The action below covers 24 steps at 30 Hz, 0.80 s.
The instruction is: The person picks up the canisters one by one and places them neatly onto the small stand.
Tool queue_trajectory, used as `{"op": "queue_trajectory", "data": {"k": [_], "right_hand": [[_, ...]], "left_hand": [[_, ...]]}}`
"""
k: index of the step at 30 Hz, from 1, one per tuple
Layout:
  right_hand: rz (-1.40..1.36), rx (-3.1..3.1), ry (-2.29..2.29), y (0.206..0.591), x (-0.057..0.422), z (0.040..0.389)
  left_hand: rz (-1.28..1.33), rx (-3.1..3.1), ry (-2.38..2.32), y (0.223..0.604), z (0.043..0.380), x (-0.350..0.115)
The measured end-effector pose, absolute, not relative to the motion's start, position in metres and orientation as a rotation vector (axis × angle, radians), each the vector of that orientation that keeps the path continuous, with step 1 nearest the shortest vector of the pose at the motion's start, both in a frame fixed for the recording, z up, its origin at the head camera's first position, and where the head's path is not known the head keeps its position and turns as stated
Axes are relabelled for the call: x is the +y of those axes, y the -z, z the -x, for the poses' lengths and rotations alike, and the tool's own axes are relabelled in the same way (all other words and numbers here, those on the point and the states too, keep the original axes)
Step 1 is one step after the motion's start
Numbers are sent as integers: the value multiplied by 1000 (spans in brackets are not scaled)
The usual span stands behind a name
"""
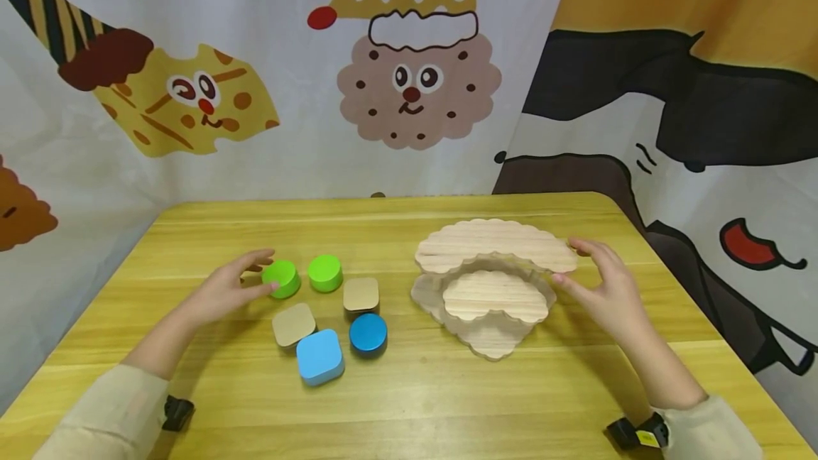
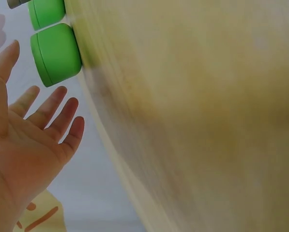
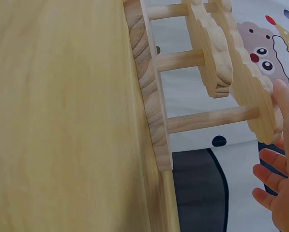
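Note:
My left hand [image 1: 233, 286] reaches to the left side of a round green tin [image 1: 281, 279], its thumb overlapping the tin's edge in the head view. Seen from the left wrist, the fingers are spread and nothing lies in the palm. A tiered wooden stand [image 1: 492, 241] with scalloped boards is on the right half of the table. At the right end of its top board is my right hand [image 1: 607, 289], thumb in front and index finger behind, fingertips right at the edge. Its other fingers extend loosely in the right wrist view. Round pegs [image 3: 214, 118] hold the boards above the base.
A second green tin [image 1: 325, 272] stands beside the first. Two gold square tins [image 1: 361, 294], a light blue square tin [image 1: 321, 357] and a darker blue round tin [image 1: 368, 334] are grouped in front. The wooden table [image 1: 422, 403] backs onto a cartoon-printed curtain [image 1: 294, 162].

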State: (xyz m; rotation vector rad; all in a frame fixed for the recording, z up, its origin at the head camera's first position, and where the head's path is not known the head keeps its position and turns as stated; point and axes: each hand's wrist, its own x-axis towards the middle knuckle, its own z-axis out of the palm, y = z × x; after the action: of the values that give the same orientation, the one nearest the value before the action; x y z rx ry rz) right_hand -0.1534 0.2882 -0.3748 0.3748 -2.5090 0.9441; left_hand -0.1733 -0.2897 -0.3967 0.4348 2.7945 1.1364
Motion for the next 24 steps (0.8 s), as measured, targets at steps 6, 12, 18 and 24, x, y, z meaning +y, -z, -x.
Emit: {"op": "queue_trajectory", "data": {"k": [6,12,18,24], "right_hand": [[-371,-2517,-944,376,288,153],[-364,-2516,-949,377,287,152],[-357,-2515,-944,377,286,151],[-351,-2517,-947,376,285,151]], "left_hand": [[-431,2777,-1128,401,175,-289],[-430,2774,-1103,400,174,-289],[-454,2768,-1102,400,175,-287],[-445,2758,-1104,401,176,-288]]}}
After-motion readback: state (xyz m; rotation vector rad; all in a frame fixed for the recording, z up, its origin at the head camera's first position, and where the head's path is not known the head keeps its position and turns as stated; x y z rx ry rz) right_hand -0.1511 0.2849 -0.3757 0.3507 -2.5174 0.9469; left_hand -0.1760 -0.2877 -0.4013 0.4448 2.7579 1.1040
